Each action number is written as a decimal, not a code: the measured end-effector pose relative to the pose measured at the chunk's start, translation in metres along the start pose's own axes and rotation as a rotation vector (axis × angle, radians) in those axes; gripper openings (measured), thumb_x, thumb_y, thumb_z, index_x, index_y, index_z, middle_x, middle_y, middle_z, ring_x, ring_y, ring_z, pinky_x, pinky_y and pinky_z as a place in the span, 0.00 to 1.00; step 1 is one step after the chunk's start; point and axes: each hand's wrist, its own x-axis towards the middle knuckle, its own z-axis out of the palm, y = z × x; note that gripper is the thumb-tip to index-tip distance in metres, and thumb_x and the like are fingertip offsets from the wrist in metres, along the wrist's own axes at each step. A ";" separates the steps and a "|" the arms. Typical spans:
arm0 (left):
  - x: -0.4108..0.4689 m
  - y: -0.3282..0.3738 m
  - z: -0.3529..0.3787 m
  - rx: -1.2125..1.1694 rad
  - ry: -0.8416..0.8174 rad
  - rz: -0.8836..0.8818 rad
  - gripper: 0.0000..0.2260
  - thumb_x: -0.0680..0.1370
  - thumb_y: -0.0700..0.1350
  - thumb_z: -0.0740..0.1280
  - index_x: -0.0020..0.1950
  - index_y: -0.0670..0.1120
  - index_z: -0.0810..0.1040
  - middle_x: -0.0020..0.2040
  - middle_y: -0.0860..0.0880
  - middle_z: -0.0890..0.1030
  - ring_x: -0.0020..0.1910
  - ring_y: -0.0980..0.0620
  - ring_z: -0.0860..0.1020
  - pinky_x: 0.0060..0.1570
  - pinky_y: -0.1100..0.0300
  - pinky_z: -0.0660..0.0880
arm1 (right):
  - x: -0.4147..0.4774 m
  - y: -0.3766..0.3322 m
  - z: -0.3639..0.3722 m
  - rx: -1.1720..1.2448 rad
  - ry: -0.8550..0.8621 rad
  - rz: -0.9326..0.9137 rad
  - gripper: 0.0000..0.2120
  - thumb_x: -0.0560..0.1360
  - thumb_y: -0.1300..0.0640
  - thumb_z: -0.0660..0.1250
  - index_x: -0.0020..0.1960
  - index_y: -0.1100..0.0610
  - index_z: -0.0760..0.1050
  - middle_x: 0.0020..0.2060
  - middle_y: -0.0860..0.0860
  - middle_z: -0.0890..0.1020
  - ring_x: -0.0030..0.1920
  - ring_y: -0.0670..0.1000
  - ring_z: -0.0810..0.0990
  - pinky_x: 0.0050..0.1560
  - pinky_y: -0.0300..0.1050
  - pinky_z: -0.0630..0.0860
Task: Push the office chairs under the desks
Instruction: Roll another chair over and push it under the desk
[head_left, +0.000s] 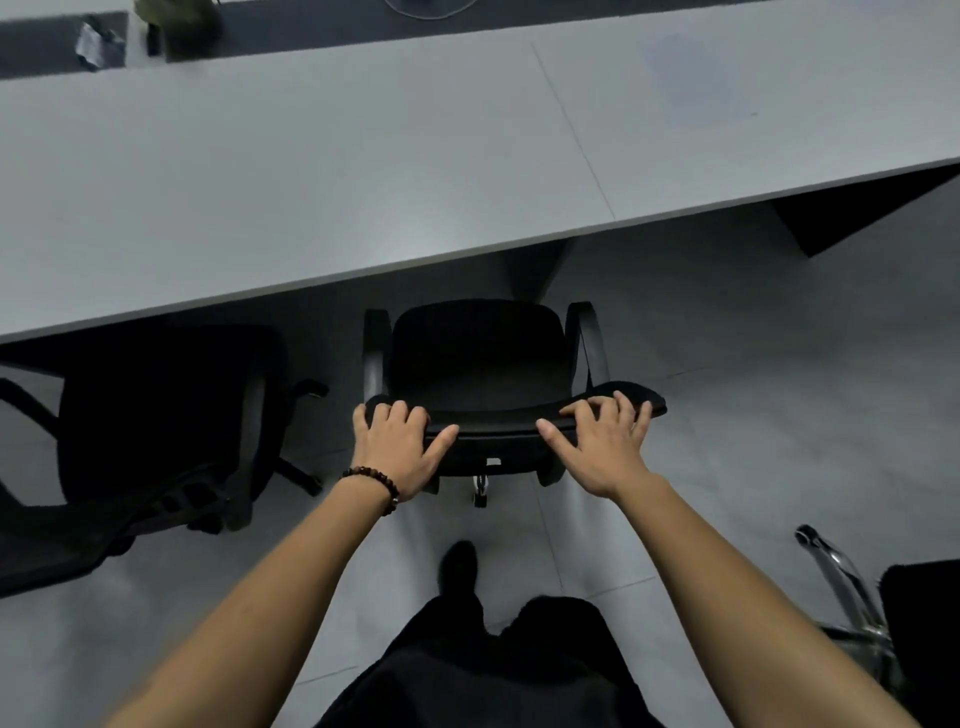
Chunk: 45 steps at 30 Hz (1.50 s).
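Note:
A black office chair (475, 358) with two armrests stands in front of me, its seat just short of the long grey desk's (322, 171) front edge. My left hand (400, 447), with a bead bracelet on the wrist, grips the left end of the chair's backrest top. My right hand (605, 441) rests on the right end of the same backrest, fingers curled over it. A second black office chair (156, 431) stands to the left, its seat partly under the desk.
A chrome-framed chair (852, 592) shows at the lower right edge. A desk support panel (841, 218) hangs under the desk at right. At the desk's far side are a dark divider strip, a plant (179, 21) and a crumpled item (98, 41). My foot (460, 564) is behind the chair.

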 end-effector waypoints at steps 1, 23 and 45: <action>0.004 -0.002 -0.001 -0.005 -0.003 -0.017 0.31 0.76 0.69 0.42 0.59 0.50 0.74 0.55 0.49 0.74 0.61 0.46 0.70 0.71 0.40 0.53 | 0.005 -0.003 -0.001 -0.001 0.001 -0.012 0.35 0.75 0.26 0.45 0.70 0.47 0.68 0.73 0.59 0.63 0.78 0.60 0.44 0.71 0.64 0.28; 0.033 0.006 -0.010 -0.095 0.072 -0.336 0.35 0.74 0.71 0.42 0.63 0.50 0.73 0.62 0.44 0.73 0.68 0.43 0.64 0.73 0.38 0.42 | 0.085 -0.020 -0.033 -0.099 -0.037 -0.235 0.37 0.74 0.24 0.43 0.71 0.46 0.67 0.71 0.58 0.65 0.76 0.60 0.52 0.72 0.65 0.30; 0.053 -0.007 -0.012 -0.090 0.140 -0.344 0.33 0.76 0.69 0.46 0.63 0.47 0.73 0.59 0.41 0.74 0.66 0.41 0.66 0.73 0.39 0.44 | 0.112 -0.032 -0.038 -0.085 -0.011 -0.293 0.39 0.73 0.24 0.42 0.70 0.47 0.68 0.70 0.58 0.66 0.76 0.60 0.51 0.72 0.66 0.30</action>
